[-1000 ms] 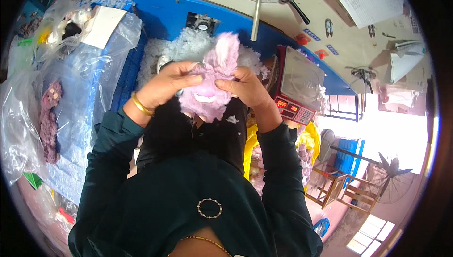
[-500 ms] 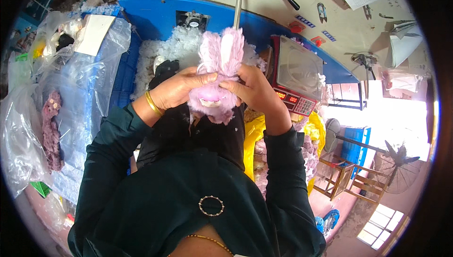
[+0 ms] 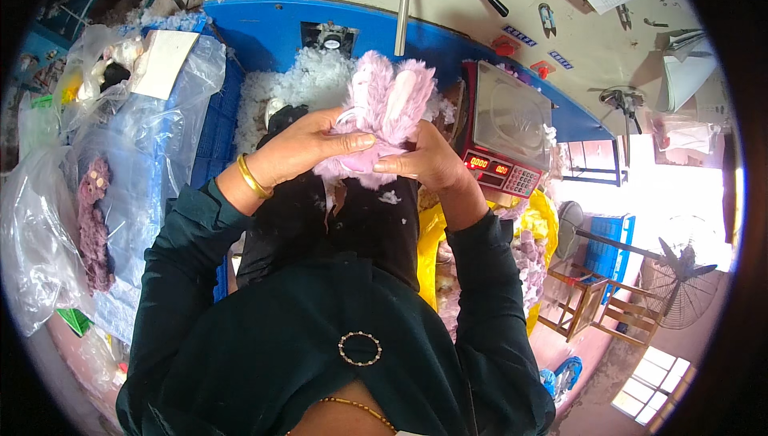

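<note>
A fluffy pink plush rabbit piece (image 3: pixel 370 112) with two long upright ears is held over my lap. My left hand (image 3: pixel 308 146) grips it from the left, thumb pressed on the front below the ears. On the other side my right hand (image 3: pixel 432 160) is closed round it, its thumb pointing inward at the same height. The fingers behind the plush are hidden. Above the ears, a metal tube (image 3: pixel 403 16) ends a little apart from them. White tufts of stuffing lie on my dark trousers.
White stuffing (image 3: pixel 308 76) is heaped at the blue machine edge (image 3: pixel 264 24). A red digital scale (image 3: pixel 512 132) stands right, above a yellow sack (image 3: pixel 544 220) of pink plush pieces. Left, a plastic-lined blue crate (image 3: pixel 216 108) holds a mauve plush piece (image 3: pixel 94 228).
The plush has come off the tube and shifted slightly right and down, its ears now tilted right. Its snout, seen before, is now mostly folded under my thumbs. Both hands keep their hold.
</note>
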